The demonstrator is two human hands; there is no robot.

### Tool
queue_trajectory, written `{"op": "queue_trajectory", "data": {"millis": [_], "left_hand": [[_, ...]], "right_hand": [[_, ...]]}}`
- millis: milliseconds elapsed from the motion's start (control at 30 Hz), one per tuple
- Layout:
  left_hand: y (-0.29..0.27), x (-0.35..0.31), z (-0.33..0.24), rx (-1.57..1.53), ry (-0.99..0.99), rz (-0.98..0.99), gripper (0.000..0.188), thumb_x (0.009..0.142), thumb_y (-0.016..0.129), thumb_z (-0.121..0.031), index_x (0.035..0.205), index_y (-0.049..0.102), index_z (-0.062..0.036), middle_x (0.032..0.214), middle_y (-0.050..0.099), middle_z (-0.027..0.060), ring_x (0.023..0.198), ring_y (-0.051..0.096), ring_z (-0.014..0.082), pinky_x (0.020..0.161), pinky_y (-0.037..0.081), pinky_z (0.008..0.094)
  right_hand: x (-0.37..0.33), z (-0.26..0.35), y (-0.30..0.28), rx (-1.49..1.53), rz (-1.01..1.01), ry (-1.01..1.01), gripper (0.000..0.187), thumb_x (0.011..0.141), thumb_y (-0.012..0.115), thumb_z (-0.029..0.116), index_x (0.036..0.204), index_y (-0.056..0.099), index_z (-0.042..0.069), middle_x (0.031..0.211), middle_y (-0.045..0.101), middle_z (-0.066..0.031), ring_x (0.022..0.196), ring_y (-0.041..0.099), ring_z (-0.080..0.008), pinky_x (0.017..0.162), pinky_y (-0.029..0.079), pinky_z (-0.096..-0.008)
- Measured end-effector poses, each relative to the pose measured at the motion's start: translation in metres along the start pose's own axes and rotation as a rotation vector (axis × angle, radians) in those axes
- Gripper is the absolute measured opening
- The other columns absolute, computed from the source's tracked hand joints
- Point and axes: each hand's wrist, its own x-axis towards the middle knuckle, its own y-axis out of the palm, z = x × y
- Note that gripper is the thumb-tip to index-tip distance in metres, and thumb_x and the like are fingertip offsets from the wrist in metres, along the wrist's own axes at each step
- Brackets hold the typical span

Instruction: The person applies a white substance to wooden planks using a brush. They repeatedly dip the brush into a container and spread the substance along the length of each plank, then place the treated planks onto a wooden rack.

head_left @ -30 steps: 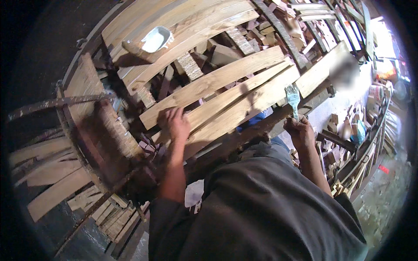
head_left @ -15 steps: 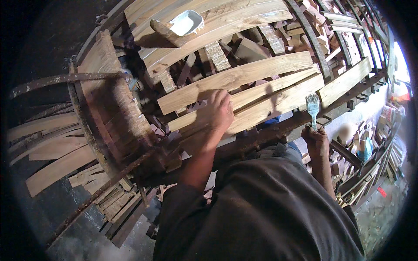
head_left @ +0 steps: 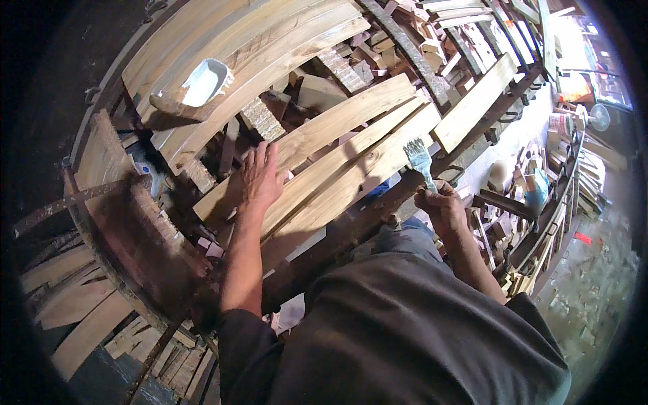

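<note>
My right hand (head_left: 443, 206) is closed around the handle of a worn, pale-blue paintbrush (head_left: 420, 162), its bristles pointing away from me over the right end of the nearest plank (head_left: 364, 177). Fingers stretched, my left hand (head_left: 263, 177) rests on the left part of the farthest of three loose planks (head_left: 337, 125). Between those two lies a narrower plank (head_left: 337, 160). Beyond them, a cut-open container (head_left: 167, 106) with a white substance (head_left: 204, 82) inside stands tilted on a row of boards laid side by side (head_left: 270, 50).
A rusty metal frame (head_left: 405, 50) carries the planks, with many wood offcuts (head_left: 378, 50) beneath. One shorter plank (head_left: 476, 101) lies to the right. Stacked strips (head_left: 81, 297) are at lower left. More scraps (head_left: 533, 169) and a fan (head_left: 599, 117) stand at right.
My view has swung, so the planks appear lower and farther left. My left hand has shifted to the farthest plank and its fingers have straightened. The right hand still grips the paintbrush.
</note>
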Motion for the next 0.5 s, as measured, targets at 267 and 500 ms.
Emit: {"op": "queue_trajectory", "data": {"millis": [267,500], "left_hand": [[-0.022,0.031,0.025,-0.246,-0.033,0.214,0.072,0.063,0.077,-0.008,0.131,0.054,-0.0057,0.119,0.060,0.0214,0.106,0.057,0.0440,0.093,0.048,0.0465],[-0.016,0.045,0.087,-0.606,-0.397,0.014,0.052,0.080,0.070,-0.007,0.129,0.056,0.0010,0.121,0.064,0.0220,0.114,0.061,0.0323,0.098,0.047,0.0376]], "right_hand": [[0.003,-0.002,-0.004,0.001,-0.011,-0.011,0.012,0.084,0.064,-0.001,0.095,0.061,-0.001,0.089,0.069,-0.0130,0.075,0.065,-0.0224,0.075,0.054,-0.0354],[0.005,-0.001,-0.006,0.037,-0.044,-0.001,0.013,0.085,0.062,-0.001,0.097,0.060,-0.001,0.090,0.068,-0.0120,0.077,0.065,-0.0221,0.074,0.054,-0.0344]]}}
